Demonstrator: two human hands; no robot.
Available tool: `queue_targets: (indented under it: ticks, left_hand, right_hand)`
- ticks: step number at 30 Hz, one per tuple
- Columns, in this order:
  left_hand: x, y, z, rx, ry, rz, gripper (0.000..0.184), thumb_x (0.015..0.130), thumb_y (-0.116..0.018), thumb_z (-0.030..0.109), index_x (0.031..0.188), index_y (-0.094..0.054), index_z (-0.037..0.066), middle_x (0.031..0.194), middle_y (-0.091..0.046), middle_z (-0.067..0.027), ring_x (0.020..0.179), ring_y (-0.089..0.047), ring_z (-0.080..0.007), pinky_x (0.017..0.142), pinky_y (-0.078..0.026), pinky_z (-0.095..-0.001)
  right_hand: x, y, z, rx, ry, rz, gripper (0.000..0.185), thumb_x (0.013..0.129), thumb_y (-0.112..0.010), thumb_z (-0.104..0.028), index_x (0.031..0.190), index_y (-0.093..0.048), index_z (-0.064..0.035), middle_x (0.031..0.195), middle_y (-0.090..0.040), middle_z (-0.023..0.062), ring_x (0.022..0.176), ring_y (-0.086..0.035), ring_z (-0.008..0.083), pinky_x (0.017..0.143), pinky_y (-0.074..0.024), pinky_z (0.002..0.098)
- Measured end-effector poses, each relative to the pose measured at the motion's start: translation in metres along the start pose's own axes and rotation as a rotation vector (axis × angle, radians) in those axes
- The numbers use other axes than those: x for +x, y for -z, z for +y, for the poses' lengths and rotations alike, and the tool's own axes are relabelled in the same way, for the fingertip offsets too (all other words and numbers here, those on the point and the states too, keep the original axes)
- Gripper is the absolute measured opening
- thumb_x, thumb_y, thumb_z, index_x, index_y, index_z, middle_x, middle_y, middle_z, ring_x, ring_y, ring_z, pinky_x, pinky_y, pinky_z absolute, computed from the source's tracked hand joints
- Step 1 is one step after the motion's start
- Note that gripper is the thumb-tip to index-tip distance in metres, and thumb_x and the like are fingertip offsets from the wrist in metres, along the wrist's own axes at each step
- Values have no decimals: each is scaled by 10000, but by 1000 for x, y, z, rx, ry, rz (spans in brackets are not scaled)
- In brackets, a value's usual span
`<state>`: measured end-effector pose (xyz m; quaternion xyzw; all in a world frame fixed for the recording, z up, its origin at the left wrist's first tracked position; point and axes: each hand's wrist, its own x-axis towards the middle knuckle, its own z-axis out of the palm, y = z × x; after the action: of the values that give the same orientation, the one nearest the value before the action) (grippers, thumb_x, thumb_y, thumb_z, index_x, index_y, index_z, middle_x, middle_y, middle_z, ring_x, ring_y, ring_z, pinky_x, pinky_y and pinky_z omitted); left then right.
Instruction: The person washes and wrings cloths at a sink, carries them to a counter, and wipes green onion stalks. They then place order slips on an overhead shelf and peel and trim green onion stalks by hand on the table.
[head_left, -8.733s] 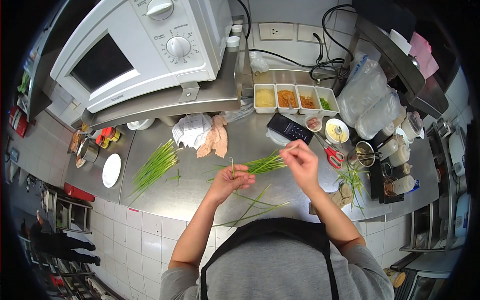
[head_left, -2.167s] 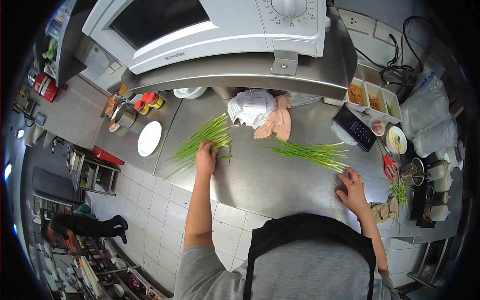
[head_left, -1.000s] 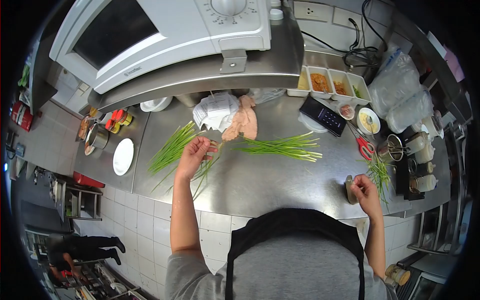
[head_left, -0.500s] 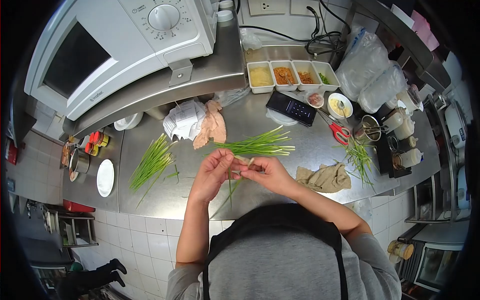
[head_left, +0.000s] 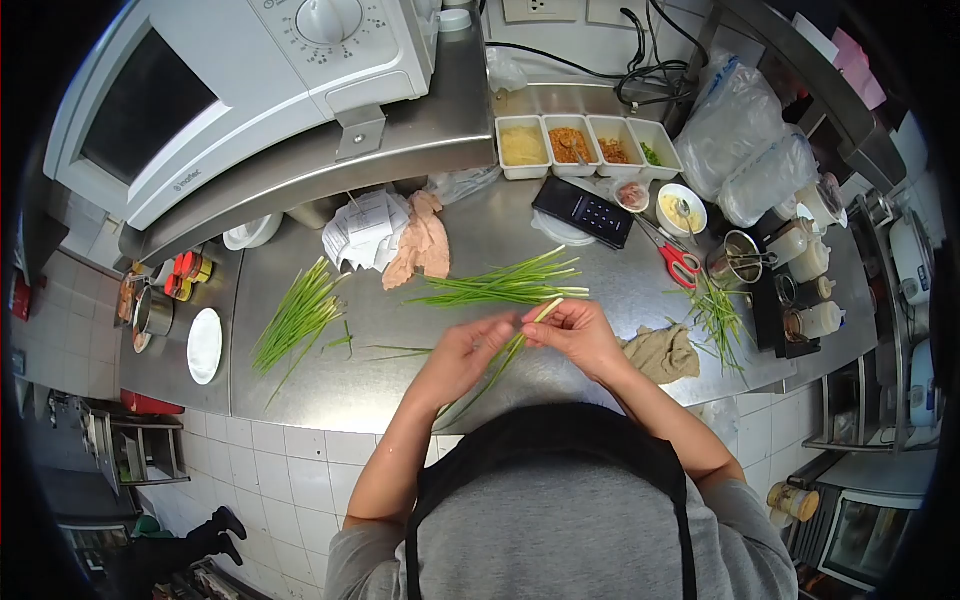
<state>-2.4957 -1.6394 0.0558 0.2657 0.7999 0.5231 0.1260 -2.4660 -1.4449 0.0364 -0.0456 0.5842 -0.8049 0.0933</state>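
My right hand (head_left: 580, 338) pinches a thin green onion (head_left: 508, 358) near its pale end, which points up and away from me. The green leaves hang down toward the table's front edge. My left hand (head_left: 463, 360) is close beside it, its fingers smeared by motion, so I cannot tell whether they touch the stalk. Just beyond my hands lies a bunch of green onions (head_left: 500, 280), pale ends to the right. Another bunch (head_left: 300, 318) lies to the left, with small loose bits by it. Limp green trimmings (head_left: 716, 322) are heaped at the right.
A beige cloth (head_left: 662, 356) lies right of my hands. Red-handled scissors (head_left: 681, 262), a phone (head_left: 582, 212), a bowl with a spoon (head_left: 680, 210) and white food containers (head_left: 522, 172) stand behind. A white plate (head_left: 205, 346) is at left; a microwave (head_left: 250, 90) sits above.
Both hands have moved to the right. The green onion now slants up from my right fingers, and my left hand has come away from its pale end. The beige cloth looks partly covered by my right forearm.
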Motion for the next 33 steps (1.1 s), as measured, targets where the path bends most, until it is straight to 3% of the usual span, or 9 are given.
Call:
queue_targets:
  ticks: [2,4,8,11,14,17,20,23,33]
  left_hand:
    - [-3,-4,10,-383,288,-271,276,919,-525,227,1054,-613,3,867,-657,-97,851,-603,-146,831,-439,-272]
    - [-6,-2,3,-400,311,-279,276,927,-514,231,1026,-624,-2,770,-655,-62,759,-604,-116,774,-453,-252]
    - [-13,2,-10,-404,299,-254,284,930,-508,235,986,-635,-13,736,-657,-60,716,-606,-104,714,-468,-233]
    - [-11,4,-12,-408,237,-252,290,936,-493,229,1023,-620,-17,793,-666,-78,771,-626,-124,719,-478,-237]
    - [-2,-2,-4,-604,301,-227,297,945,-471,226,1066,-601,-13,870,-669,-95,845,-639,-157,758,-482,-254]
    - [5,-4,4,-594,280,-301,305,952,-452,221,1105,-580,-9,921,-665,-99,889,-640,-180,780,-485,-268]
    - [7,-2,9,-574,302,-305,300,949,-464,232,1085,-599,1,942,-662,-63,848,-631,-131,742,-471,-231]
    - [8,1,13,-445,238,-233,276,936,-496,220,1025,-626,-6,909,-666,-58,825,-628,-117,721,-472,-228]
    - [12,-10,4,-277,99,-63,197,885,-579,168,908,-669,-6,741,-664,-44,681,-598,-84,638,-474,-236]
  right_hand:
    - [1,2,-4,-44,-5,31,124,819,-647,-67,918,-633,7,791,-652,61,688,-623,108,625,-506,232]
    - [-1,7,-10,-114,-19,110,121,825,-645,-89,905,-641,1,777,-652,61,665,-619,107,606,-501,229]
    - [4,48,-36,230,123,405,144,855,-621,-169,864,-649,-28,723,-638,54,621,-599,115,580,-485,227]
    - [0,63,-43,195,92,327,182,876,-597,-215,861,-647,-41,696,-628,48,622,-592,113,577,-478,230]
    - [-7,28,-31,66,-169,192,230,877,-601,-238,930,-641,-18,759,-620,36,675,-568,83,614,-449,214]
    - [-5,3,-7,-157,18,72,177,842,-646,-183,907,-661,-20,772,-597,13,704,-533,62,626,-421,209]
    - [4,5,-3,-300,90,54,171,800,-689,-158,879,-676,-8,775,-601,1,714,-537,62,634,-426,218]
    - [3,-1,-18,-426,61,61,99,797,-679,-111,806,-673,-12,728,-558,0,639,-497,60,590,-410,226]
    - [6,-2,-18,-405,63,98,101,813,-661,-126,818,-686,-28,686,-602,5,613,-514,45,560,-404,218]
